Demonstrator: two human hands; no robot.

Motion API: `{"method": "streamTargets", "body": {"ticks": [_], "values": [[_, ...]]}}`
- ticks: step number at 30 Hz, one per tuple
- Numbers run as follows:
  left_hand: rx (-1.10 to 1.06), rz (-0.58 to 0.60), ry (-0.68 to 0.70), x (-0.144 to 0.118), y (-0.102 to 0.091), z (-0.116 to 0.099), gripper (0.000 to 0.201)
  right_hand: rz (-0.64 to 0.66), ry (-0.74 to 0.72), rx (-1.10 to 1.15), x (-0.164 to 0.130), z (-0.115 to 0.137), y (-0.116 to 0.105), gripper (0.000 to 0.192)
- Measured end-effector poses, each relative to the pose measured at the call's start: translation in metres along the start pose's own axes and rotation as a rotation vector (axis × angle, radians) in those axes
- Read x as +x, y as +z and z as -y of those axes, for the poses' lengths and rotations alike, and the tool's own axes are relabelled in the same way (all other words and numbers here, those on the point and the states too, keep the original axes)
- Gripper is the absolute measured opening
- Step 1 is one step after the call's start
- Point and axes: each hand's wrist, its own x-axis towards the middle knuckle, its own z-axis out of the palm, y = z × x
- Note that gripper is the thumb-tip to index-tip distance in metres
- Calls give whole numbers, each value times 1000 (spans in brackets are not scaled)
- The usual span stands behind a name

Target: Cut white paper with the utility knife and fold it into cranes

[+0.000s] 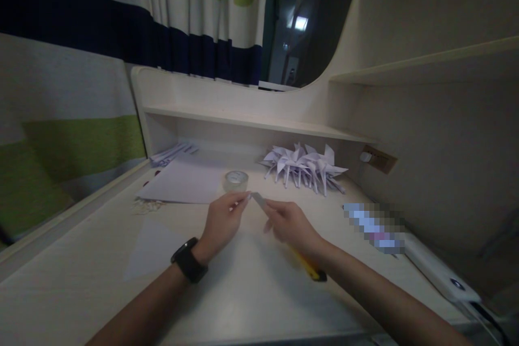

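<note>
My left hand (222,220), with a black watch on its wrist, and my right hand (288,223) meet above the desk (243,292). Between their fingertips they pinch a small narrow strip of paper (258,199). Just behind the hands stands a roll of clear tape (235,179). Under my right forearm lies a yellow and black utility knife (311,269), partly hidden. A cut triangular paper piece (152,246) lies flat on the desk, left of my left wrist.
A stack of white paper sheets (182,181) lies at the back left, folded paper pieces (172,152) behind it. Several folded paper pinwheels (304,166) are piled under the low shelf (251,119). A white power strip (438,270) runs along the right side.
</note>
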Motion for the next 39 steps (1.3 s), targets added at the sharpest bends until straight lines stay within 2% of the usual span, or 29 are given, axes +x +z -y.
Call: {"method": "streamTargets", "body": {"ticks": [2, 4, 6, 8, 12, 15, 17, 19, 21, 24, 26, 27, 29, 32, 35, 39], "values": [[-72, 44, -104, 4, -3, -2, 20, -87, -155, -445, 2, -4, -5, 37], [-134, 97, -176, 7, -7, -3, 20, -142, -290, -861, 3, -8, -11, 42], [-158, 151, -204, 9, -9, -1, 20, -149, -400, -1127, 4, -10, -16, 47], [-150, 215, -193, 11, -11, 3, 19, -138, -508, -1248, 4, -8, -21, 45], [-141, 370, -138, 11, -12, 11, 20, -70, -680, -1324, 6, -1, -33, 35], [-120, 411, -124, 11, -12, 12, 22, -44, -689, -1315, 7, -1, -37, 35], [-87, 366, -122, 10, -10, 10, 22, -48, -608, -1256, 7, -5, -36, 38], [-60, 276, -120, 8, -8, 9, 21, -70, -466, -1105, 7, -11, -31, 39], [-38, 185, -109, 6, -3, 9, 21, -83, -318, -814, 7, -16, -23, 37], [10, 107, -67, 1, 3, 12, 21, 26, -120, -282, 8, -20, -9, 38], [37, 80, -49, -1, 5, 13, 21, 87, -27, -100, 8, -20, -2, 43], [42, 73, -53, -2, 5, 13, 21, 80, -18, -94, 8, -18, 0, 43], [28, 76, -81, 0, 4, 12, 22, -1, -77, -250, 7, -16, 0, 40], [-37, 117, -145, 3, 1, 10, 20, -102, -218, -743, 4, -13, -5, 39], [-118, 195, -183, 7, -4, 9, 18, -95, -368, -1138, 2, -13, -12, 45], [-179, 432, -217, 8, -10, 8, 20, -25, -608, -1306, 2, -14, -24, 39]]}}
